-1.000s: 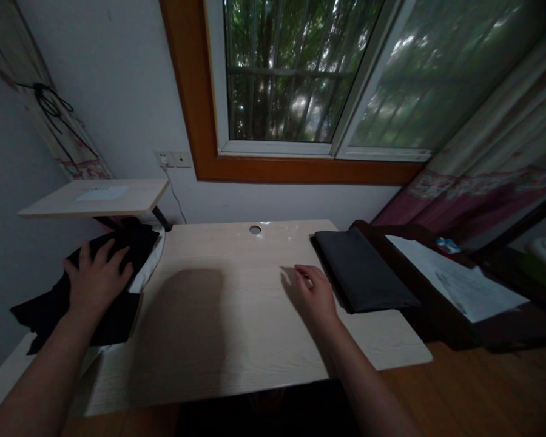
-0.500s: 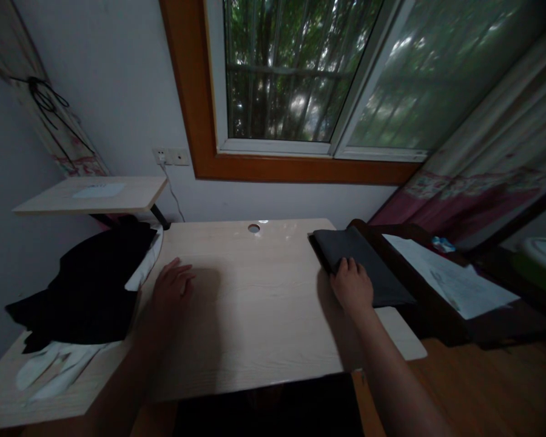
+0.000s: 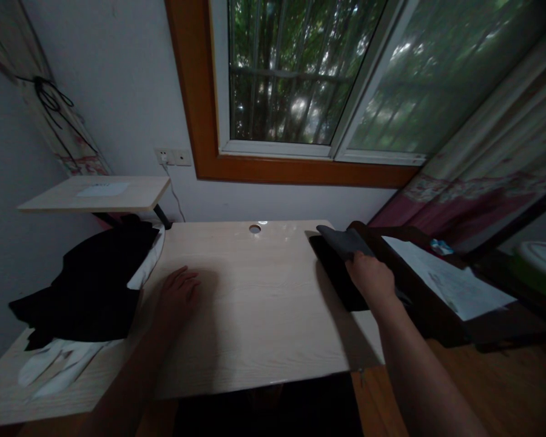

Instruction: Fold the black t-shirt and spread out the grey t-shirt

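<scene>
- The dark folder (image 3: pixel 335 274) lies at the right end of the bench (image 3: pixel 259 309), its grey cover (image 3: pixel 342 239) raised off the black layer.
- I have the right hand (image 3: pixel 372 278) grasping the cover's edge, probably because that lets it hinge.
- My left hand (image 3: pixel 178 290) is relaxed, holding nothing; from here I can't tell whether it touches the bench.
- Farther left, black cloth (image 3: pixel 93 282) covers white cloth (image 3: pixel 68 367), perhaps stacked for tidiness.

Bare forearms extend forward from the lower corners. Left grip (image 3: pixel 178 292): empty, fingers loosely spread and slightly bent, left forearm (image 3: pixel 134 371) shaded. Right grip (image 3: pixel 372 280): fingers curled in a pinch, right forearm (image 3: pixel 421 367) slanting inward.
</scene>
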Tool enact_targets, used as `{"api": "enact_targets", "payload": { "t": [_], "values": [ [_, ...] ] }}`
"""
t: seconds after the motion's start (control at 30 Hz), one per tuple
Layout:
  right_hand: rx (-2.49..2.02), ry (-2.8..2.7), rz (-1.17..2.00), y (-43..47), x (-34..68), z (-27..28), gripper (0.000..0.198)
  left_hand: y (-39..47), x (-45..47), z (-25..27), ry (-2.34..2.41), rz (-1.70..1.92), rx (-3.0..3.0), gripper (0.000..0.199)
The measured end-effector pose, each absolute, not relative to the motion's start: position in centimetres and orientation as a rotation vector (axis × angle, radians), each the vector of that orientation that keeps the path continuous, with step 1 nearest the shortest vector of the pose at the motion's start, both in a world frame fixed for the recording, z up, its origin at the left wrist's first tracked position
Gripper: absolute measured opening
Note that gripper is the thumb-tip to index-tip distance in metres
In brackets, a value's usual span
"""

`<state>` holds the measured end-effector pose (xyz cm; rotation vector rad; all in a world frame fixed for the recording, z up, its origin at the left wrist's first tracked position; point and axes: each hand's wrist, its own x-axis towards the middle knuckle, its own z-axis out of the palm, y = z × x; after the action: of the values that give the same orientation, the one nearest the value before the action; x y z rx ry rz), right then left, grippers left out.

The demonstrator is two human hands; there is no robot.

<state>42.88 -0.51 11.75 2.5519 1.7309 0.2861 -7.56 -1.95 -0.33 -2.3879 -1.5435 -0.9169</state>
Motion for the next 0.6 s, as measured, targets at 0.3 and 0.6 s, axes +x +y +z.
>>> {"api": "enact_targets", "payload": {
  "t": [0.3,0.6],
  "values": [
    [2.626,2.432,-0.443,-0.3,39.0,16.7,0.036,-2.1,-7.8,-0.7,-1.523,-0.953,-2.413,0.021],
    [2.068,1.946,-2.812,1.5,30.8,11.3,0.036,-2.1,-8.1,-0.6,-1.657,-0.972,-2.408,0.024]
  ]
}}
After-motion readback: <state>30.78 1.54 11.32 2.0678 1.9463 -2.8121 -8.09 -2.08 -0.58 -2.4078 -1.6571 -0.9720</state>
